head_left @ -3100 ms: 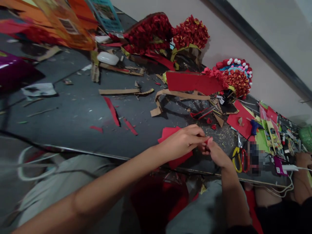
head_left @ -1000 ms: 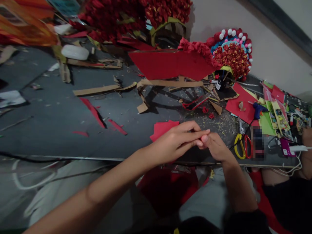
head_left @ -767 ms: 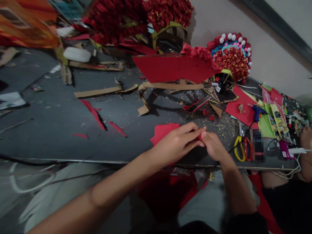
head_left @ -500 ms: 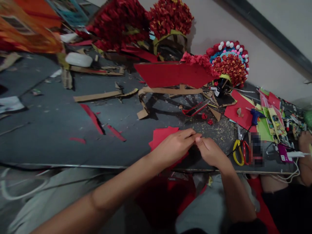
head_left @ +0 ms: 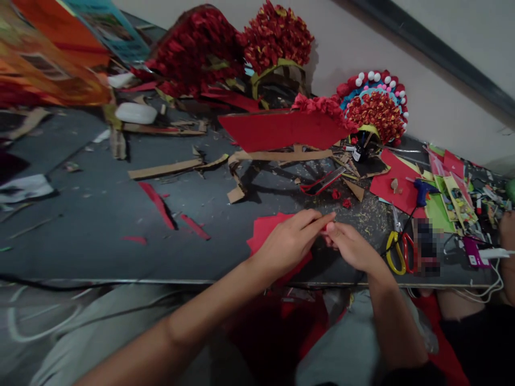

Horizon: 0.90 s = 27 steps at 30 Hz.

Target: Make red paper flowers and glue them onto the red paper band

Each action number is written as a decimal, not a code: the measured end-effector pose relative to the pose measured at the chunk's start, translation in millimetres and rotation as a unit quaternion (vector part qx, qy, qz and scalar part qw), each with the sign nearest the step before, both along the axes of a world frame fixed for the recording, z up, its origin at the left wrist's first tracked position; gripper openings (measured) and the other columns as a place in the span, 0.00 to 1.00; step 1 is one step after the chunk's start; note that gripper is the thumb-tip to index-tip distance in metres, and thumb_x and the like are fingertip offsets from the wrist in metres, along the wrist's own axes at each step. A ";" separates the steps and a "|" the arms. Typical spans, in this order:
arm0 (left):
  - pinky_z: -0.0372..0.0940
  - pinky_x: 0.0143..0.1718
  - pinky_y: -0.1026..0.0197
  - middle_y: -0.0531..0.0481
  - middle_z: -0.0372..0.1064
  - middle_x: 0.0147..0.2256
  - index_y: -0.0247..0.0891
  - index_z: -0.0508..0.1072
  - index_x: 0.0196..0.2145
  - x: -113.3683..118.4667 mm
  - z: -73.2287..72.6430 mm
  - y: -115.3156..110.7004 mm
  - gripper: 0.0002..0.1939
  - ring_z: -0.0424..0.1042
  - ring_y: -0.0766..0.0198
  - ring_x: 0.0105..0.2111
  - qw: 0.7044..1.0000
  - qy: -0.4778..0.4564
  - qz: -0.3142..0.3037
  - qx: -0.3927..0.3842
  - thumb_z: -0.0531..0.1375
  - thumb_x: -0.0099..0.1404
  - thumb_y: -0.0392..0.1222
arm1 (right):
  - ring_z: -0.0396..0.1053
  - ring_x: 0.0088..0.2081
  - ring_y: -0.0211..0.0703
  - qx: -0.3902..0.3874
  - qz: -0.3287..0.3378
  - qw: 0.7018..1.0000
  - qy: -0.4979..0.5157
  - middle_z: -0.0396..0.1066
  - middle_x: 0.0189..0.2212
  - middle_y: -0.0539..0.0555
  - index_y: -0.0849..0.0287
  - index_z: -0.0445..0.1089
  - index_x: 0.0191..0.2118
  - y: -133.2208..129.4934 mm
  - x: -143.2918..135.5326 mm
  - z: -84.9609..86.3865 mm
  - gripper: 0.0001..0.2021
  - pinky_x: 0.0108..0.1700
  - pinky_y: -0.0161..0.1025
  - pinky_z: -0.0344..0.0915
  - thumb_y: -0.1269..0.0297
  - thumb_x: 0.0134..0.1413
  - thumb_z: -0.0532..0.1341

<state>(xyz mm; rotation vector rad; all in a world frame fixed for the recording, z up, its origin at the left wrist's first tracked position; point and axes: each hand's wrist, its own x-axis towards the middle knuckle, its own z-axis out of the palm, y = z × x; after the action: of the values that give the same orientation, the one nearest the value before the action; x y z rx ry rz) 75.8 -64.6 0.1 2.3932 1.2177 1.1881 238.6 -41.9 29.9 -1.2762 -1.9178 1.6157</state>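
Observation:
My left hand (head_left: 290, 236) and my right hand (head_left: 351, 244) meet at the fingertips, low over the table's front edge. A small piece of red paper (head_left: 324, 228) shows between them; most of it is hidden by the fingers. Both hands are closed, fingers pinched together. Under and beside my left hand lies a stack of red paper sheets (head_left: 263, 230) on the dark table (head_left: 96, 236). To the right of my right hand rest scissors (head_left: 396, 254) with one yellow and one red handle.
Cardboard strips (head_left: 281, 156) and a large red panel (head_left: 281, 131) lie mid-table. Behind stand red ruffled headpieces (head_left: 277, 35) and a round decorated one (head_left: 374, 107). A blue glue gun (head_left: 422, 192) sits at right, near another person's arm (head_left: 507, 252). A black cord (head_left: 52, 284) runs along the front edge.
The view has shifted slightly. My fingertips have moved a little against each other, and a bit of red paper now shows between them.

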 end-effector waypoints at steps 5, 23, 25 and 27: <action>0.68 0.35 0.61 0.45 0.63 0.39 0.39 0.52 0.61 1.6 -1.7 0.5 0.25 0.65 0.63 0.36 0.999 -0.012 -0.027 -0.022 0.44 0.67 0.29 | 0.58 0.28 0.36 0.062 -0.003 0.997 -0.037 0.63 0.24 0.49 0.59 0.63 0.28 -1.8 3.1 -5.7 0.27 0.32 0.36 0.55 0.39 0.57 0.44; 0.66 0.45 0.51 0.39 0.68 0.43 0.32 0.70 0.46 -48.4 20.4 17.0 0.22 0.69 0.50 0.44 0.953 0.203 0.097 -0.205 0.61 0.59 0.50 | 0.51 0.21 0.37 0.275 -0.181 0.879 -0.346 0.55 0.16 0.47 0.56 0.59 0.19 35.0 13.5 -11.0 0.23 0.27 0.36 0.42 0.46 0.58 0.49; 0.67 0.42 0.50 0.38 0.68 0.42 0.31 0.70 0.43 -55.6 19.9 18.2 0.26 0.69 0.47 0.43 0.936 0.239 0.108 -0.234 0.67 0.51 0.51 | 0.52 0.21 0.38 0.282 -0.203 0.877 -0.331 0.53 0.15 0.47 0.55 0.57 0.19 37.7 12.8 -7.2 0.24 0.27 0.36 0.43 0.43 0.57 0.49; 0.67 0.40 0.51 0.38 0.68 0.40 0.30 0.70 0.41 -58.1 18.7 18.6 0.26 0.70 0.47 0.42 0.924 0.263 0.112 -0.253 0.70 0.48 0.46 | 0.54 0.21 0.39 0.323 -0.215 0.881 -0.272 0.54 0.16 0.48 0.54 0.56 0.19 29.3 9.6 6.9 0.25 0.28 0.37 0.47 0.42 0.58 0.46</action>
<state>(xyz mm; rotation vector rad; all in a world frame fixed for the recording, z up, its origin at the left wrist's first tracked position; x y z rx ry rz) 17.7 -46.0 18.9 2.2553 1.7289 0.1890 248.2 -12.6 36.8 -1.7633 -1.9930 0.3458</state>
